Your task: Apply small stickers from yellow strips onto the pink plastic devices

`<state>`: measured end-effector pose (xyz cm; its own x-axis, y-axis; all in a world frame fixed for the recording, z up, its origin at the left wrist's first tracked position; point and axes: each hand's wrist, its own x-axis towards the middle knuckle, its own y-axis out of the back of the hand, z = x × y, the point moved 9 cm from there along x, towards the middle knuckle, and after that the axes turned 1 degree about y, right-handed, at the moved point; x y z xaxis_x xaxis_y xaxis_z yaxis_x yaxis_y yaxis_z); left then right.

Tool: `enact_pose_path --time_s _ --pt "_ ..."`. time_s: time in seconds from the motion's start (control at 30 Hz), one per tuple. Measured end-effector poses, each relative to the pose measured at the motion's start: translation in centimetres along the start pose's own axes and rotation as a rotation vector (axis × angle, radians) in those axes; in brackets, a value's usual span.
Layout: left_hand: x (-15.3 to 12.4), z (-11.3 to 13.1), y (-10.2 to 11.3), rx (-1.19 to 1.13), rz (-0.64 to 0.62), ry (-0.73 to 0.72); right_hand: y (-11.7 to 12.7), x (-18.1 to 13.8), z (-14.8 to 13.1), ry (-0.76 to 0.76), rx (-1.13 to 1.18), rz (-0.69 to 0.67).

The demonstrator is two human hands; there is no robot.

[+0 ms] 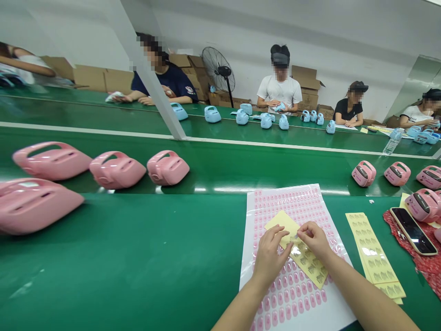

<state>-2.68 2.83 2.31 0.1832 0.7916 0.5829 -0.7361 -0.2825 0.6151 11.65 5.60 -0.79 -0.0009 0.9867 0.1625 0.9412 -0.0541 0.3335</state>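
A narrow yellow sheet of clear stickers [312,265] lies slantwise over a large white sheet of pink oval stickers [285,301]. My left hand [270,255] is at the left edge of the yellow sheet, fingers bent and thumb on it, holding it. Against the same sheet, my right hand [315,241] pinches with thumb and forefinger at what looks like a small clear sticker [295,238]. The fingertips of both hands nearly meet there. Part of the yellow sheet is hidden under the hands.
More yellow sticker sheets [374,255] lie to the right, near a phone [413,231] on red wrap [425,266]. Pink handled housings [168,168] stand left and right on the green bench [138,271]. Co-workers [279,89] sit opposite among blue housings [212,114]. A slanted white post [151,78] rises left.
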Motion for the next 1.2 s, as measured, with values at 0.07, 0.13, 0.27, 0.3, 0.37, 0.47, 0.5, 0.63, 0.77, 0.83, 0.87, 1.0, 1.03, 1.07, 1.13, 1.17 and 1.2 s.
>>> enact_pose_path --time_s 0.07,0.13,0.27,0.3,0.37,0.47,0.5,0.63,0.77,0.83,0.87,1.0,1.03,1.07,1.13,1.17,1.2 --pt "0.01 -0.09 -0.03 0.003 -0.002 0.005 0.02 0.0 -0.05 0.003 -0.007 0.001" --pt "0.02 -0.1 -0.03 0.006 -0.004 0.007 0.06 0.01 -0.13 0.008 -0.011 0.003" --pt "0.03 0.09 0.02 0.001 0.0 0.0 0.03 0.03 -0.22 0.003 -0.006 -0.007" --pt "0.03 0.16 0.04 -0.001 0.002 -0.005 0.01 0.02 -0.23 0.001 -0.004 -0.01" --pt "0.03 0.25 0.08 -0.004 0.008 -0.013 0.0 0.01 -0.22 -0.002 0.002 -0.01" --pt "0.06 0.18 0.15 -0.011 0.014 -0.006 0.03 0.02 -0.15 -0.006 0.009 -0.003" --pt "0.08 0.12 0.14 -0.012 0.011 -0.001 0.04 0.03 -0.13 -0.005 0.007 -0.001" --pt "0.09 -0.17 -0.24 -0.019 -0.038 0.023 0.09 0.09 -0.1 0.005 -0.007 -0.002" --pt "0.03 -0.64 -0.51 -0.027 -0.054 0.062 0.16 0.14 -0.01 0.012 -0.011 0.003" --pt "0.03 -0.72 -0.51 -0.029 -0.047 0.068 0.14 0.16 0.09 0.012 -0.009 0.004" --pt "0.05 -0.69 -0.48 -0.03 -0.043 0.065 0.12 0.16 0.13 0.011 -0.008 0.004" --pt "0.17 -0.4 -0.22 -0.036 -0.031 0.047 0.07 0.17 0.23 0.006 -0.009 0.003" --pt "0.2 -0.33 -0.15 -0.038 -0.029 0.044 0.08 0.16 0.23 0.005 -0.008 0.004" --pt "0.22 -0.27 -0.09 -0.04 -0.028 0.042 0.09 0.15 0.21 0.003 -0.005 0.005" --pt "0.22 -0.19 -0.03 -0.044 -0.029 0.039 0.11 0.13 0.18 0.0 0.0 0.004" --pt "0.21 -0.17 -0.04 -0.046 -0.031 0.037 0.11 0.12 0.15 -0.002 0.001 0.002" --pt "0.19 -0.16 -0.06 -0.05 -0.032 0.036 0.1 0.11 0.13 -0.003 0.001 0.0"
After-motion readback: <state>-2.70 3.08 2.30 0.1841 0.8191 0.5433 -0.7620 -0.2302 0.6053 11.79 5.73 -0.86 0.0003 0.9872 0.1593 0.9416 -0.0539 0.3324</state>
